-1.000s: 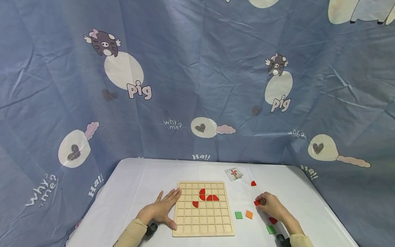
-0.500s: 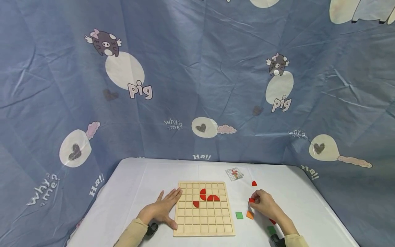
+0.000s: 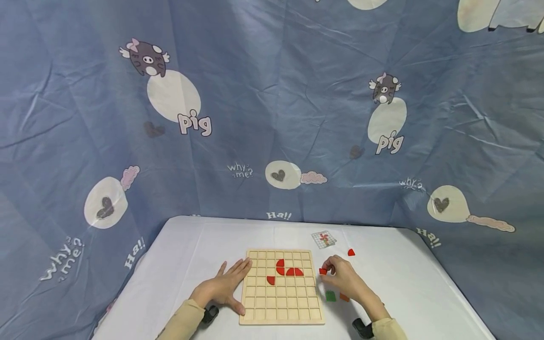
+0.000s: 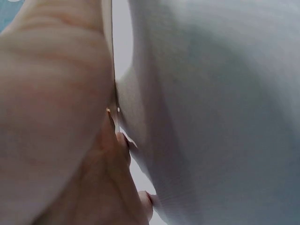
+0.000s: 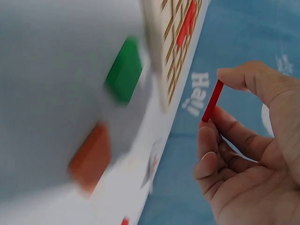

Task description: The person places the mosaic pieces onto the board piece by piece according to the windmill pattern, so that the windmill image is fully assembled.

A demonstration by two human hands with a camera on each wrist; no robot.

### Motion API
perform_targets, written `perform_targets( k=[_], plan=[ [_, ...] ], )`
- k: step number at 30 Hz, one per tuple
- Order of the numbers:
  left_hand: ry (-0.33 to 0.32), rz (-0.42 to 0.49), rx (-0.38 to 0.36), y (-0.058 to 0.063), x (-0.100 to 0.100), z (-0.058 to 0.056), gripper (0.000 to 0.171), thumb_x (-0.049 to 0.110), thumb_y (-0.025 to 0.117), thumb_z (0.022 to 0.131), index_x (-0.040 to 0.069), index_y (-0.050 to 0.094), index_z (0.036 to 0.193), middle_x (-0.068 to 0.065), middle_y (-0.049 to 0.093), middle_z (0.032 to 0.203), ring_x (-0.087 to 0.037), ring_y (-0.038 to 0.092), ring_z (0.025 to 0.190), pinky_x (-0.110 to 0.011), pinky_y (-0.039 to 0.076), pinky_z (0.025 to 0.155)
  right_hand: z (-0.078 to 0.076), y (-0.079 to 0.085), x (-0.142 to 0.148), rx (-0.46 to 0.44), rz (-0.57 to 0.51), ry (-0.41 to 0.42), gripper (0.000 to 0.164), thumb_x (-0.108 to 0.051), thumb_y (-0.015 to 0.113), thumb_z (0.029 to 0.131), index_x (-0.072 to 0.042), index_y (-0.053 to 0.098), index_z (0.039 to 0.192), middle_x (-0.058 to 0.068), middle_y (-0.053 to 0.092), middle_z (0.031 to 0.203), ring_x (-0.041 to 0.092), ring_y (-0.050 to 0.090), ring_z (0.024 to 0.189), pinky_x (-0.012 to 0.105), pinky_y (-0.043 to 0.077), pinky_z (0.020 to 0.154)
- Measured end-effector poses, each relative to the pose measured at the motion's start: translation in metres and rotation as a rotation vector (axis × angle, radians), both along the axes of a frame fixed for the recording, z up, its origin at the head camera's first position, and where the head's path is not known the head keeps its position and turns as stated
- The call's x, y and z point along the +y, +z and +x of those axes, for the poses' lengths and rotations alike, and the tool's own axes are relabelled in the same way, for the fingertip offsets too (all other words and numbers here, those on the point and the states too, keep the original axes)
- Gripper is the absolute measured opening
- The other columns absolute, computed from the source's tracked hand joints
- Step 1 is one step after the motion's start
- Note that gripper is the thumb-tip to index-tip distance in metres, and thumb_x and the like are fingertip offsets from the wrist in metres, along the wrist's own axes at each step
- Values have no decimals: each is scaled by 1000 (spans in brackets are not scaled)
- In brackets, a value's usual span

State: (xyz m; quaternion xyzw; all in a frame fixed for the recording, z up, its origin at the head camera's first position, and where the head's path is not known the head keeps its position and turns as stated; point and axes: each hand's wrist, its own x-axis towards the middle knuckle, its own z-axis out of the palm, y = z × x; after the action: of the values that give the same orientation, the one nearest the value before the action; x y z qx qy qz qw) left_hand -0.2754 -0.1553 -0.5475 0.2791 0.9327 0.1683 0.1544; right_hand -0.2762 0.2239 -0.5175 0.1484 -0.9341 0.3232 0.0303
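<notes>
A wooden grid board (image 3: 282, 302) lies on the white table, several red quarter-circle tiles set in its upper cells, such as one red tile (image 3: 270, 280) left of the rest. My left hand (image 3: 223, 287) rests with spread fingers along the board's left edge; the left wrist view shows mostly the palm and the tabletop. Just right of the board, my right hand (image 3: 343, 277) pinches a red tile (image 5: 213, 101) between thumb and fingers, seen edge-on in the right wrist view and raised off the table.
A green square tile (image 3: 330, 296) and an orange square tile (image 3: 344, 297) lie below my right hand. Farther back are a loose red tile (image 3: 351, 252) and a pattern card (image 3: 324, 239). Blue printed cloth (image 3: 272, 118) hangs behind the table.
My right hand has lifted the red tile from the right side of the table and carried it left, close to the board's right edge. The left hand stays in place.
</notes>
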Motion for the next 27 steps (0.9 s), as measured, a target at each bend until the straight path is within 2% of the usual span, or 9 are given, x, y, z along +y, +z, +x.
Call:
perform_targets(
  k=[7, 14, 19, 27],
  plan=[
    [-10, -9, 16, 2, 0, 1, 136, 69, 75, 55, 6, 8, 155, -13, 5, 163, -34, 8, 150, -65, 1, 117, 0, 0, -31, -19, 11, 128, 20, -21, 74, 84, -9, 62, 95, 0, 58, 93, 9, 50, 77, 20, 46, 62],
    [-7, -8, 19, 0, -1, 1, 137, 69, 75, 54, 6, 8, 155, -13, 5, 164, -34, 7, 150, -65, 0, 117, -1, -5, -65, 26, 29, 233, 21, -19, 75, 83, -7, 62, 93, 0, 57, 90, 8, 51, 77, 19, 47, 63],
    [0, -9, 12, 0, -1, 1, 137, 69, 75, 54, 7, 8, 155, -12, 5, 164, -33, 7, 151, -64, -1, 117, -2, -10, -84, 50, 46, 261, 22, -24, 76, 83, -9, 63, 91, -2, 57, 88, 7, 52, 77, 18, 48, 64],
    [5, -14, 5, 0, -1, 0, 137, 69, 76, 54, 8, 7, 156, -10, 5, 164, -32, 6, 151, -64, -1, 118, -5, -18, -98, 3, 53, 282, 21, -22, 77, 82, -8, 64, 92, -1, 57, 90, 4, 50, 75, 16, 48, 63]
  ],
)
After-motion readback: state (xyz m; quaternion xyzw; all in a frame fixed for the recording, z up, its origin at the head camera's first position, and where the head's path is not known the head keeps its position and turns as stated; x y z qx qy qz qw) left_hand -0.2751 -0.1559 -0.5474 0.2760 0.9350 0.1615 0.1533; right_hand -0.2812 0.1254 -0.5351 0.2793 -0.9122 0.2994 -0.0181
